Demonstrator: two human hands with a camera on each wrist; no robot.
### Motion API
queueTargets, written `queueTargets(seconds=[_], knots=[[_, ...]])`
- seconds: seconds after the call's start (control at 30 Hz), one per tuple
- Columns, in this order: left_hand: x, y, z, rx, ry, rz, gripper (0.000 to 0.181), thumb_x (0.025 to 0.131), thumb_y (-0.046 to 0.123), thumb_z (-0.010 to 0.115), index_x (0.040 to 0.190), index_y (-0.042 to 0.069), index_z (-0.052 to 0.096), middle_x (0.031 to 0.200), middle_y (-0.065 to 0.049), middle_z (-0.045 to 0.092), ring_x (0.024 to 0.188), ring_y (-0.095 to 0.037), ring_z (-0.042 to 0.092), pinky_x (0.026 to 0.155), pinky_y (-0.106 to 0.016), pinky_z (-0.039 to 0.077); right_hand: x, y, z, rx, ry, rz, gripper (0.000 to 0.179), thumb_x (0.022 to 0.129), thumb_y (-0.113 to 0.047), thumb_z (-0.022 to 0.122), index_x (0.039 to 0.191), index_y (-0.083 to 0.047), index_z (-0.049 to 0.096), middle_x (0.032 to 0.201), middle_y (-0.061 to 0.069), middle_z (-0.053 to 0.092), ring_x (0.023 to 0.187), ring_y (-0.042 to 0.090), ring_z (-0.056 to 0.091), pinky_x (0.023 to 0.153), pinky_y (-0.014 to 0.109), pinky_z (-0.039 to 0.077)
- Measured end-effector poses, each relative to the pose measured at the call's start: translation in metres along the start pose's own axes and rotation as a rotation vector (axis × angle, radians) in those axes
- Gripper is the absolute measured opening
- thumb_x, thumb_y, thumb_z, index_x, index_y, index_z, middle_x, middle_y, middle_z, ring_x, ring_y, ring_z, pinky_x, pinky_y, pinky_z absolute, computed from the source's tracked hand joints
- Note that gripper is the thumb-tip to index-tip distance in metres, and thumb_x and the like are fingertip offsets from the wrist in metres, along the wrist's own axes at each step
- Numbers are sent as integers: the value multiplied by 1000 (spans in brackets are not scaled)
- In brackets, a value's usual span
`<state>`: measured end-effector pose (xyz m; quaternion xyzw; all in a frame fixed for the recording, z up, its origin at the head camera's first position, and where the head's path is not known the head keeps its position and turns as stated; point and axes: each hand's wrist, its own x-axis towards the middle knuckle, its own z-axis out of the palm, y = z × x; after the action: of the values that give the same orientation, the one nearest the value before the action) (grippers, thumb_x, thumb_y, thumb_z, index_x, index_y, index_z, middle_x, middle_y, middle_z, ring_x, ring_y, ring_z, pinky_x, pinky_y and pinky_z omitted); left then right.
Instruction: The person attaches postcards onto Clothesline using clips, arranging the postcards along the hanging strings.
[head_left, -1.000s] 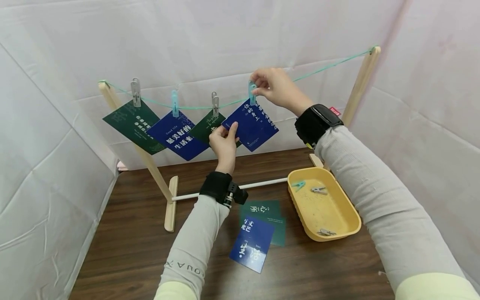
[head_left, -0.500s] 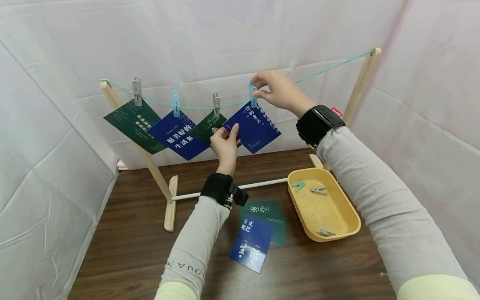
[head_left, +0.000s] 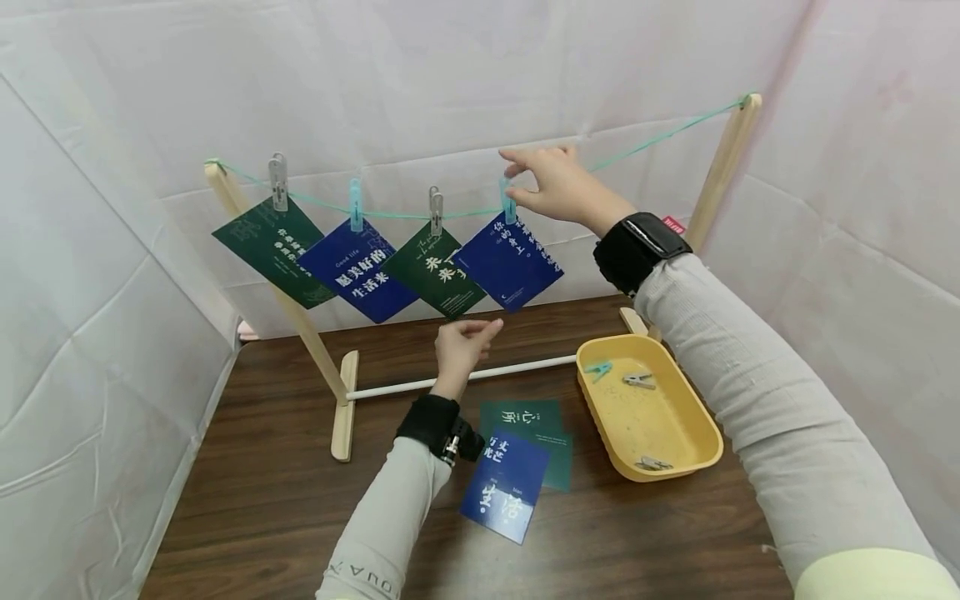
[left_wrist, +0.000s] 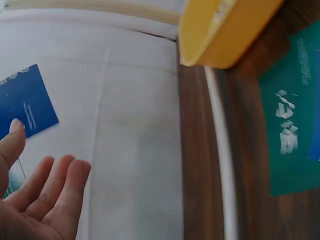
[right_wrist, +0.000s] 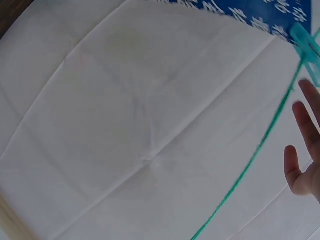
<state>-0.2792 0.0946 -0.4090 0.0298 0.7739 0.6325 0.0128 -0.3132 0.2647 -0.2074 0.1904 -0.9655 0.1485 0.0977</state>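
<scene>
A blue card hangs by one corner from a light-blue clothespin on the green string. My right hand is right beside that clothespin, with thumb and fingers spread apart around its top. In the right wrist view the fingers stand apart from the clothespin. Below the hanging cards is my left hand, holding nothing, its fingers loosely extended. The left wrist view has the blue card beyond the thumb tip. To its left hangs a green card under a grey clothespin.
Farther left another blue card and green card hang clipped. Wooden posts hold the string. On the table lie a blue card and green cards. A yellow basket at right holds several clothespins.
My left hand has let go of the blue card and moved down below it. My right fingers have spread off the light-blue clothespin. The card now hangs from the clothespin alone.
</scene>
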Motion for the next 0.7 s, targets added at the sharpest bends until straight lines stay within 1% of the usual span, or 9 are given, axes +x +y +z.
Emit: queueTargets(seconds=[0.1, 0.17, 0.23, 0.3, 0.37, 0.43, 0.5, 0.57, 0.7], knots=[[-7, -12, -4, 17, -51, -47, 34, 83, 28, 73, 100, -1, 71, 97, -21, 70, 73, -22, 69, 69, -33, 58, -3, 3, 0, 35, 63, -2, 65, 95, -22, 56, 149, -9, 24, 140, 15, 49, 134, 34, 36, 107, 51, 13], [-12, -19, -8, 26, -73, -57, 35, 83, 28, 72, 101, -1, 70, 99, -21, 70, 81, -28, 69, 70, -34, 58, -6, 5, 0, 57, 125, -13, 68, 94, -24, 59, 150, -10, 23, 143, 14, 45, 137, 32, 32, 107, 51, 14], [-16, -25, -12, 42, -89, -66, 35, 84, 28, 72, 101, -1, 70, 99, -20, 70, 82, -29, 69, 71, -36, 58, -12, 7, 1, 88, 192, -32, 68, 93, -25, 60, 149, -10, 24, 144, 13, 44, 138, 30, 30, 109, 50, 13], [-20, -33, -16, 77, -101, -67, 34, 84, 28, 72, 101, -1, 70, 98, -19, 70, 79, -26, 69, 71, -38, 58, -19, 11, 3, 114, 264, -69, 67, 92, -25, 61, 148, -9, 28, 144, 14, 44, 138, 30, 30, 111, 49, 13], [-24, -42, -23, 133, -120, -61, 34, 84, 28, 72, 102, -1, 70, 96, -19, 71, 74, -25, 68, 71, -41, 58, -29, 16, 7, 138, 328, -122, 64, 91, -21, 63, 145, -5, 33, 142, 16, 45, 137, 30, 31, 113, 48, 14], [-29, -51, -30, 216, -137, -47, 36, 83, 29, 72, 103, -1, 69, 97, -18, 71, 77, -24, 67, 74, -41, 56, -39, 21, 11, 139, 371, -170, 60, 90, -17, 65, 142, -2, 38, 139, 18, 47, 135, 31, 34, 114, 47, 17], [-34, -62, -38, 296, -150, -24, 38, 82, 28, 73, 105, -1, 69, 98, -19, 71, 83, -28, 67, 78, -42, 54, -50, 26, 17, 138, 388, -203, 57, 88, -13, 66, 139, 0, 42, 137, 20, 49, 133, 34, 36, 115, 46, 20], [-37, -75, -43, 366, -149, -1, 40, 82, 28, 73, 108, -1, 67, 102, -20, 70, 92, -31, 66, 81, -42, 53, -57, 35, 24, 139, 390, -229, 55, 87, -11, 67, 136, 1, 45, 136, 20, 51, 132, 36, 38, 114, 47, 23], [-42, -97, -49, 416, -142, 24, 49, 81, 24, 75, 118, -4, 61, 114, -24, 64, 101, -37, 63, 84, -44, 52, -69, 54, 36, 167, 400, -249, 54, 86, -9, 68, 135, 0, 48, 133, 20, 53, 130, 35, 39, 113, 47, 26]])
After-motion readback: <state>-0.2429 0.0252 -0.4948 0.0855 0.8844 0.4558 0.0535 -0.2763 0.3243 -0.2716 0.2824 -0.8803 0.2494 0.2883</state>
